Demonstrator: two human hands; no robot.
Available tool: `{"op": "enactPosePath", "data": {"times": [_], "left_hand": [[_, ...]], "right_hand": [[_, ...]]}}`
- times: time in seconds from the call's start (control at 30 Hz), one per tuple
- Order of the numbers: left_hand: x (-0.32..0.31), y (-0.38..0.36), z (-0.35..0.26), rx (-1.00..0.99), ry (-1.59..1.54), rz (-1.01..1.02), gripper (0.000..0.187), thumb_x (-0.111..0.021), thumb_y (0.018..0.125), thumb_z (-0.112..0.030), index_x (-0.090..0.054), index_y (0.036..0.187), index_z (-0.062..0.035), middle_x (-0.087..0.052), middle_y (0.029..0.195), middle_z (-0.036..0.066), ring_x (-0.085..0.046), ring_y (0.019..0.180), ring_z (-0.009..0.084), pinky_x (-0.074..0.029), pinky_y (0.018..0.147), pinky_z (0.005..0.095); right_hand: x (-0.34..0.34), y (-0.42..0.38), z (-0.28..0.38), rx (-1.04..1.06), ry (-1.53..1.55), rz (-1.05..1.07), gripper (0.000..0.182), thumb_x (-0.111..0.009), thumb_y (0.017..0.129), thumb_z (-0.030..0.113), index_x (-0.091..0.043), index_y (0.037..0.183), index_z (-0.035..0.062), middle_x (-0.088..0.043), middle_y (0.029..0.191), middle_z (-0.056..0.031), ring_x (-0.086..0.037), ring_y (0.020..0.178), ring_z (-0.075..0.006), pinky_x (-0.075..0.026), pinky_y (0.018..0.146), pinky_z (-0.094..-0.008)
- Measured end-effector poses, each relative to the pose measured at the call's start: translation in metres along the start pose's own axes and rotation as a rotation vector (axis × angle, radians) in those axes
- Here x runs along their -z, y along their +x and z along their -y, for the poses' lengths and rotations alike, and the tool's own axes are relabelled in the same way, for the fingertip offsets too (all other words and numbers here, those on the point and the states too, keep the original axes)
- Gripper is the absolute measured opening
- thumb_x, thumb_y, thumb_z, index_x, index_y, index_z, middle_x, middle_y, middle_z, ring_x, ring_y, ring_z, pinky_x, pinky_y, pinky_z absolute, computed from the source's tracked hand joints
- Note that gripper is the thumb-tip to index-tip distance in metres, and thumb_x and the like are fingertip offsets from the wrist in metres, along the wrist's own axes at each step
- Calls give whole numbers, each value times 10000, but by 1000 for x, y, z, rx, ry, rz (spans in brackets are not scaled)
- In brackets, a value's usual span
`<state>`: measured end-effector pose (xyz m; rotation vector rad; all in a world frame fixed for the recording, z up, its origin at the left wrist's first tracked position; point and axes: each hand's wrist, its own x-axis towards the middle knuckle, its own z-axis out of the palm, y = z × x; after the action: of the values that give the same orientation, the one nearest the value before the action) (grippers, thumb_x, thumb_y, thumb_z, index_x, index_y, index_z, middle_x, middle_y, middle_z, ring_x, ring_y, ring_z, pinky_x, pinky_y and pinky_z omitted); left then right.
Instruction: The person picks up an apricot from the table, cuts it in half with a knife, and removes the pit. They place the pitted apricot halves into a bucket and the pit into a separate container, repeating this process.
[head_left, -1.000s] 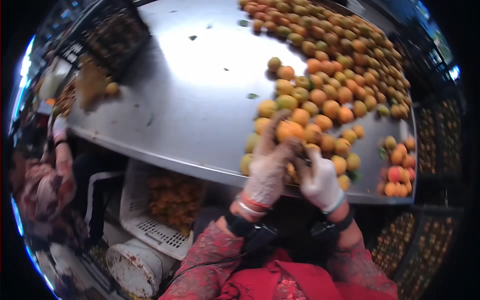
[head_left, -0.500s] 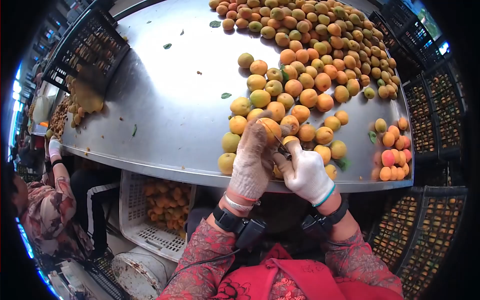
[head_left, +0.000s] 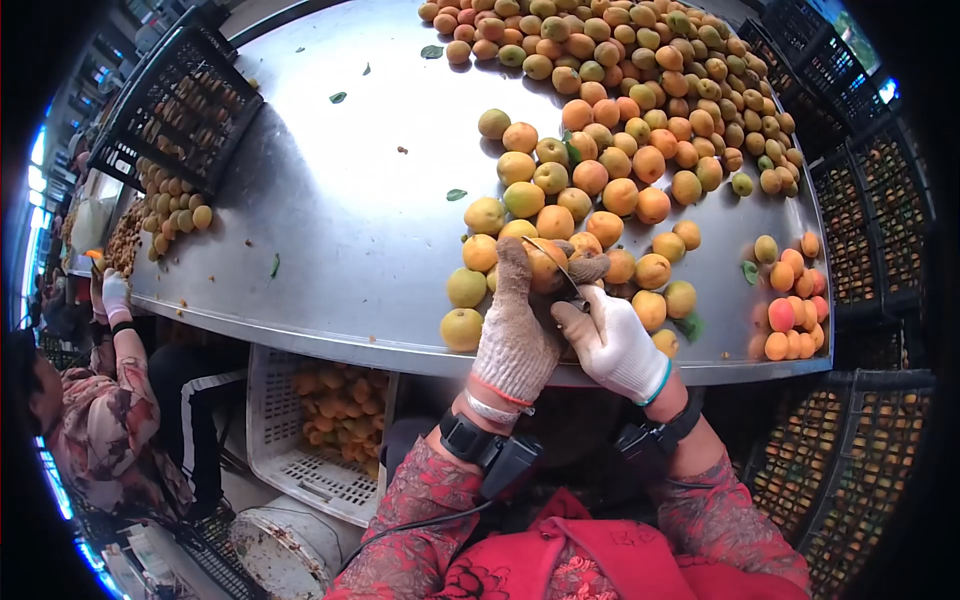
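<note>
My left hand, in a soiled white knit glove, is closed around an orange-yellow apricot above the near edge of the metal table. In a cleaner white glove, my right hand grips a small knife. Its thin curved blade lies across the right side of the held apricot; the handle is mostly hidden in my fingers. Loose apricots sit just beyond both hands, yellow-green to orange, with a green leaf beside my right hand.
A large apricot heap covers the far right of the metal table. Redder apricots form a group at the right corner. A black crate leans at left near a co-worker. Below stands a white crate of apricots.
The knife blade now shows more clearly across the apricot, and my left fingers have shifted around it. By the black crate, a blurred patch has become distinct apricots. The co-worker's gloved hand has moved slightly.
</note>
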<state>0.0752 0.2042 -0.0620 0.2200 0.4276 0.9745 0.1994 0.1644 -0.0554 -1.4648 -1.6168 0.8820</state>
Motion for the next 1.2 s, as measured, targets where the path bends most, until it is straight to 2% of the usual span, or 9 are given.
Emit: {"op": "enactPosePath", "data": {"times": [0.23, 0.3, 0.4, 0.53, 0.8, 0.93, 1.03, 1.13, 1.2], "left_hand": [[7, -3, -13, 28, -56, 4, 505, -499, 1006, -452, -502, 1284, -30, -587, 1244, 141, -596, 1126, 251, -488, 986, 382], [13, -5, -19, -62, 246, 145, 317, -531, 1011, -253, -502, 1247, -43, -595, 1197, 125, -600, 1110, 218, -486, 975, 333], [-1, -11, -21, -45, 195, 104, 276, -556, 964, -101, -493, 1227, -48, -597, 1146, 104, -604, 1088, 179, -490, 936, 285], [-1, -12, -22, -64, 261, 75, 292, -568, 932, -43, -500, 1216, -31, -598, 1127, 88, -600, 1088, 167, -490, 901, 268], [-2, -9, -19, -124, 338, -83, 312, -629, 892, -34, -542, 1189, -3, -633, 1085, 83, -591, 857, 88, -486, 768, 204], [-1, -13, -26, -134, 361, -26, 384, -623, 850, 20, -508, 1216, 8, -601, 1202, 137, -600, 1059, 157, -500, 884, 257], [-4, -17, -27, -137, 418, 33, 425, -590, 829, 13, -486, 1240, 31, -546, 1298, 151, -512, 1274, 244, -426, 1047, 344], [-3, -17, -27, -139, 474, 34, 440, -584, 802, 36, -481, 1230, 41, -537, 1320, 159, -516, 1267, 242, -426, 1046, 343], [-5, -17, -25, -179, 437, 65, 401, -633, 800, 46, -478, 1169, 19, -555, 1276, 153, -538, 1235, 230, -467, 974, 303]], "right_hand": [[5, -2, 8, -56, -114, 73, 222, -601, 937, 144, -568, 1039, -50, -623, 769, -261, -644, 764, -423, -491, 619, -406], [5, -2, 7, -21, -182, 72, 218, -610, 927, 135, -569, 1042, -45, -618, 767, -268, -637, 769, -436, -489, 611, -418], [2, -3, 5, 7, -252, 60, 217, -626, 911, 123, -568, 1046, -37, -612, 749, -271, -631, 757, -449, -484, 591, -435], [0, -4, -1, 55, -270, 50, 208, -637, 897, 110, -563, 1034, -27, -606, 708, -261, -629, 712, -443, -476, 563, -453], [-7, -11, 5, 44, -320, 51, 166, -622, 891, 91, -566, 1000, -22, -627, 748, -258, -644, 731, -427, -486, 578, -454], [-1, -8, 18, -59, -11, 151, 202, -591, 920, 101, -573, 1059, -44, -657, 830, -270, -675, 804, -407, -528, 673, -408], [-3, -9, 15, -137, 273, 168, 269, -566, 921, 70, -572, 1159, -55, -677, 934, -249, -697, 902, -292, -518, 765, -343], [3, -8, 21, -106, 189, 192, 217, -583, 902, 72, -584, 1085, -45, -676, 851, -233, -698, 807, -339, -528, 701, -368], [0, -12, 6, 92, -97, 93, 166, -615, 873, 90, -575, 982, -29, -661, 743, -203, -668, 678, -379, -518, 601, -416]]}}
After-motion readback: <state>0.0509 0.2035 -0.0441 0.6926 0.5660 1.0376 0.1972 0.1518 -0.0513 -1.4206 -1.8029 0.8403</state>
